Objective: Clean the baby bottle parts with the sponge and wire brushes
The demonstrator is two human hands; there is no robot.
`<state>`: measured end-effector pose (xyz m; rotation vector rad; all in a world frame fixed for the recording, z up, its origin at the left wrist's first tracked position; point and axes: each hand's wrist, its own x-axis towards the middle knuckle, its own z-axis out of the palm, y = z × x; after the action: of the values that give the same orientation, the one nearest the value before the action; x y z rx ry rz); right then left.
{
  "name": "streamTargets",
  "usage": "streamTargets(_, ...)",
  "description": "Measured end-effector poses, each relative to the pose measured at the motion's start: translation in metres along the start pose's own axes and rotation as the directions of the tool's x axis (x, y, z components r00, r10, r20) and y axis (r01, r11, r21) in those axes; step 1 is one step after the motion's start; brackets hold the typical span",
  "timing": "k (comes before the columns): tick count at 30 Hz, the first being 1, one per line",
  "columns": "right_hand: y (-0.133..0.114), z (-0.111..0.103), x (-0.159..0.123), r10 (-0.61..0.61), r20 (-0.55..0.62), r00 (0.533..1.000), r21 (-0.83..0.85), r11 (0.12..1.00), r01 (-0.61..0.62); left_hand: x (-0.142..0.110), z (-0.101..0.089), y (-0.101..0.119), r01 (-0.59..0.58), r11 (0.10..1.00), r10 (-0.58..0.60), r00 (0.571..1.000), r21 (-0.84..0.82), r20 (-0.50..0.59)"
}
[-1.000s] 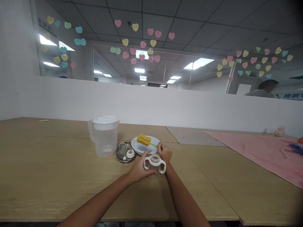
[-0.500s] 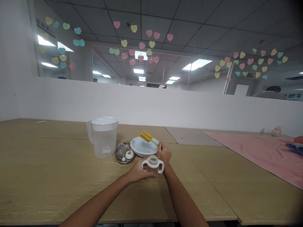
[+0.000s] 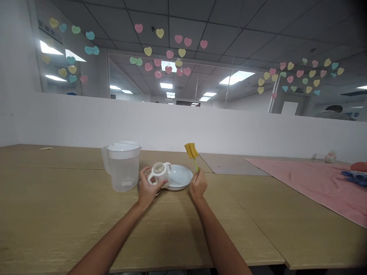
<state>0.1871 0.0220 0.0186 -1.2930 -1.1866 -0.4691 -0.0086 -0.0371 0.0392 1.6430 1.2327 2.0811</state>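
My left hand (image 3: 149,190) grips a clear baby bottle with a white two-handled collar (image 3: 159,173), its open mouth tilted up. It hovers above the round metal tray (image 3: 157,193), hiding most of it and the parts on it. In my right hand (image 3: 198,184) is a bottle brush with a yellow sponge head (image 3: 191,150) and a green stem, held upright with the sponge on top. Between the two hands, a white bowl (image 3: 180,178) rests on the table, partly behind the bottle.
A clear lidded pitcher (image 3: 125,168) with water stands left of the tray. On the right lies a pink cloth (image 3: 304,183), with a small jar (image 3: 330,157) and a blue and orange item (image 3: 357,175) near its far end. A white wall (image 3: 183,128) bounds the wooden table behind.
My left hand has moved the bottle left and away from me, from in front of the bowl to over the tray. The brush has swung from leaning over the bowl to upright.
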Motion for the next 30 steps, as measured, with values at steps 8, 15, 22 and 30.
streamTargets(8,-0.010,-0.003,0.000,-0.477,0.015,0.879,0.164,0.868,0.469,0.020,-0.014,-0.029,-0.218,0.919,0.232,0.973,0.328,-0.004)
streamTargets(15,-0.009,-0.005,0.004,-0.604,0.032,0.797,0.125,0.793,0.596,0.026,-0.020,-0.039,-0.401,0.797,0.408,0.909,0.451,0.087)
streamTargets(22,0.001,-0.009,0.013,-0.652,0.020,0.758,0.055,0.758,0.650,0.027,-0.030,-0.042,-0.457,0.635,0.415,0.882,0.623,0.224)
streamTargets(30,0.000,-0.008,0.016,-0.641,-0.006,0.768,-0.001,0.768,0.641,0.024,-0.027,-0.036,-0.562,0.533,0.466,0.819,0.633,0.335)
